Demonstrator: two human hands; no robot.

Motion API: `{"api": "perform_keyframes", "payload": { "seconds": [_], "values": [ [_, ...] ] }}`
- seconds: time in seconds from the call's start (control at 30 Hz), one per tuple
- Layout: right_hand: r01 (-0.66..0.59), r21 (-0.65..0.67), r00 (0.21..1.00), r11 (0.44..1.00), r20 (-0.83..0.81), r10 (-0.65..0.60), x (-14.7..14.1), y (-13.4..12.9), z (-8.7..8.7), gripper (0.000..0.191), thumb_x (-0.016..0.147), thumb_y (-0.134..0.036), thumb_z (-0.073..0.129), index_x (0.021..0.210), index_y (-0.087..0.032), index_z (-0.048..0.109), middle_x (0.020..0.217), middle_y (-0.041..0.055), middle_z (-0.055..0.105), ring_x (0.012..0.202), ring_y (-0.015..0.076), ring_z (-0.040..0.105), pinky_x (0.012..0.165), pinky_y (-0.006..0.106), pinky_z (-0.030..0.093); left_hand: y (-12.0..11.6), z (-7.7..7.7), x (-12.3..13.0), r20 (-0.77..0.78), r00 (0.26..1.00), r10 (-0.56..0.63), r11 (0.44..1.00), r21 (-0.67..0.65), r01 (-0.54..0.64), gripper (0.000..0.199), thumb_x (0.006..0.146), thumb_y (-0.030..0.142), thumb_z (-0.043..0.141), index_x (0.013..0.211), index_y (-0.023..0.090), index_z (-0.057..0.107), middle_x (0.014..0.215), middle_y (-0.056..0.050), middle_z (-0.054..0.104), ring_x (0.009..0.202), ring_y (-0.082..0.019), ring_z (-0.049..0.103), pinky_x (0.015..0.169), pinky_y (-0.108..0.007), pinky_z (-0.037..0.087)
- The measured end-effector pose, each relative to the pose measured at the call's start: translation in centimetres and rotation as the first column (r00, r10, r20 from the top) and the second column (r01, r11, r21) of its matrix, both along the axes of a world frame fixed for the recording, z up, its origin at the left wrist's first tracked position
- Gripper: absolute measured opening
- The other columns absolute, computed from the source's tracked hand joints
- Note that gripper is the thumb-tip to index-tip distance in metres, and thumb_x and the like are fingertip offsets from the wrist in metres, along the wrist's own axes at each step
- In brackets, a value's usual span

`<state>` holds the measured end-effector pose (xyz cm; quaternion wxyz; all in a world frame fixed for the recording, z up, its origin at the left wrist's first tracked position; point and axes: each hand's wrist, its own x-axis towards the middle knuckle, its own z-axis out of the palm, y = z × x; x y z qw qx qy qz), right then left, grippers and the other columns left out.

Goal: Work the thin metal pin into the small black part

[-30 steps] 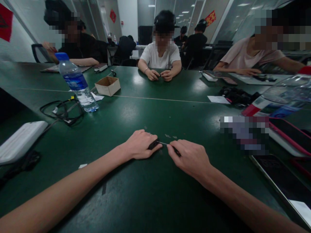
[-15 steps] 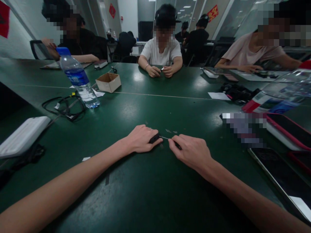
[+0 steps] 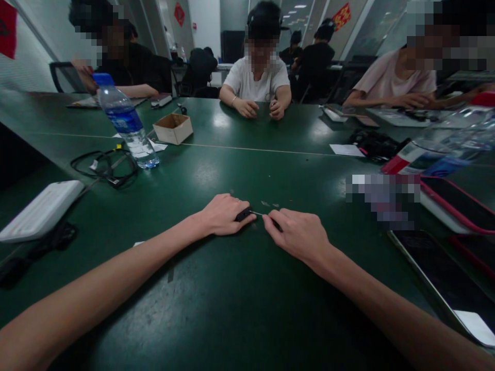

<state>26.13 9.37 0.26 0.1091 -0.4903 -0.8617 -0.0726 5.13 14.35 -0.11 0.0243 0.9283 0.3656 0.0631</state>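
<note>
My left hand [image 3: 226, 214] rests on the green table, its fingers closed round a small black block [image 3: 243, 214]. Facing it, my right hand [image 3: 299, 229] pinches a thin metal-shafted tool [image 3: 258, 213]. The shaft points left, and its tip meets or nearly meets the block's right end; I cannot tell which. Something dark, perhaps the tool's handle, shows between the right fingers, but most of it is hidden. Tiny clear scraps [image 3: 275, 205] lie just beyond the right hand.
A water bottle [image 3: 126, 123], a coiled black cable [image 3: 102, 170], an open cardboard box [image 3: 174, 130] and a white power bank-like slab [image 3: 42, 210] are on the left. Phones [image 3: 436, 273] and a large bottle [image 3: 429, 149] stand or lie right. Other people sit across the table.
My hands keep the same hold on the block and tool, with the view slightly shifted. The person opposite has moved their hands apart.
</note>
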Motion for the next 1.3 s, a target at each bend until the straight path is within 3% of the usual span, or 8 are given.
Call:
{"api": "perform_keyframes", "payload": {
  "seconds": [0.43,0.87,1.3],
  "values": [
    [0.008,0.013,1.000,1.000,-0.010,-0.007,-0.1,-0.5,0.3,0.045,0.097,-0.041,0.032,0.083,-0.016,0.068,0.070,0.0032,0.061,0.055,0.0098,0.045,0.049,0.023,0.022,-0.3,0.1,0.1,-0.058,0.998,-0.034,0.998,0.041,0.036,0.045,0.094,0.049,0.031,0.079,0.016,0.057,0.071,-0.006,0.063,0.064,-0.019,0.058,0.067,-0.032,0.043],
    [0.025,0.115,1.000,0.993,0.011,-0.026,-0.1,-0.2,-0.6,0.042,0.095,-0.040,0.036,0.077,-0.017,0.067,0.069,0.0028,0.060,0.057,0.0111,0.044,0.052,0.026,0.020,-0.1,-0.4,0.0,0.009,0.998,-0.062,0.996,0.063,0.061,0.044,0.092,0.046,0.036,0.073,0.015,0.060,0.067,-0.006,0.063,0.058,-0.017,0.057,0.062,-0.029,0.041],
    [0.031,0.131,0.999,0.991,0.006,-0.032,-0.3,-0.2,-0.8,0.039,0.094,-0.040,0.038,0.077,-0.018,0.066,0.067,0.0015,0.059,0.057,0.0113,0.044,0.051,0.026,0.018,-0.1,-0.5,-0.2,0.037,0.997,-0.064,0.997,0.047,0.062,0.043,0.091,0.046,0.038,0.071,0.016,0.060,0.062,-0.004,0.061,0.054,-0.015,0.052,0.056,-0.027,0.036]
  ]
}}
